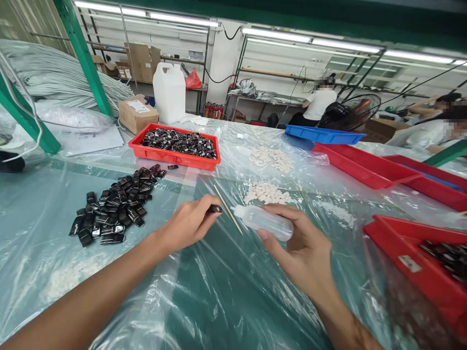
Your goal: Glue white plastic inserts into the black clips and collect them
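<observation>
My left hand (189,223) pinches a small black glossy part (216,209) between thumb and fingertips, just above the plastic-covered table. My right hand (302,248) grips a small clear squeeze bottle (264,221), lying sideways with its nozzle pointing left toward the black part. A thin wooden stick (228,209) lies on the table between the two hands. A loose pile of the same black parts (115,204) lies left of my left hand.
A red tray (171,155) holding several black parts stands behind the pile. Two heaps of small white pieces (268,193) lie beyond the bottle. Red trays (412,257) and a blue tray (321,135) sit right. A white jug (169,92) and cardboard box (137,113) stand behind. Other people sit far right.
</observation>
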`<state>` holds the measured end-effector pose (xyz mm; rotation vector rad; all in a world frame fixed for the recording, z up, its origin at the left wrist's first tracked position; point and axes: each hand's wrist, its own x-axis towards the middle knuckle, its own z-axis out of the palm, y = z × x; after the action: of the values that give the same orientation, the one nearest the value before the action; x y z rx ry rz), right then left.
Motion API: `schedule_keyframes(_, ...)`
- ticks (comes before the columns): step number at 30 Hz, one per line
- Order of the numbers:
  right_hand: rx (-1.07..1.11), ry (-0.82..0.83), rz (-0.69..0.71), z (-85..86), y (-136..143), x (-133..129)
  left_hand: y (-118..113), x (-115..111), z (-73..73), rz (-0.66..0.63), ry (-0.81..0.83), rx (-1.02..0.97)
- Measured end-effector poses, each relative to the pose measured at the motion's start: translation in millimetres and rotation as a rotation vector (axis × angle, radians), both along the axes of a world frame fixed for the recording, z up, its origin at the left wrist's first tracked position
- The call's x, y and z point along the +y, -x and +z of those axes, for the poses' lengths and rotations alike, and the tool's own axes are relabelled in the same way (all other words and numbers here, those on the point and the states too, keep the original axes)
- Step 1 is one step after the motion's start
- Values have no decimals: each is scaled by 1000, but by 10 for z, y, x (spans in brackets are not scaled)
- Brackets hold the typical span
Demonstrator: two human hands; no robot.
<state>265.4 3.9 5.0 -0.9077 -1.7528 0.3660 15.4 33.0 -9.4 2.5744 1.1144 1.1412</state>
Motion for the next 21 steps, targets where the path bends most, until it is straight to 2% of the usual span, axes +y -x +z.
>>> schedule_keyframes(4, -32, 5, 17, -16, -4, -8, -7, -31, 48, 8, 25, 68)
schedule_keyframes(9, -94, -37, 18, -28, -6, -7, -7, -26, 77, 31, -62, 161)
schedule_keyframes(15, -64, -8, 39, 1, -10, -30, -27, -15, 38, -1, -111, 173)
schedule_keyframes(21, -144, -77, 38, 55, 6, -43, -28, -20, 47, -23, -96, 178)
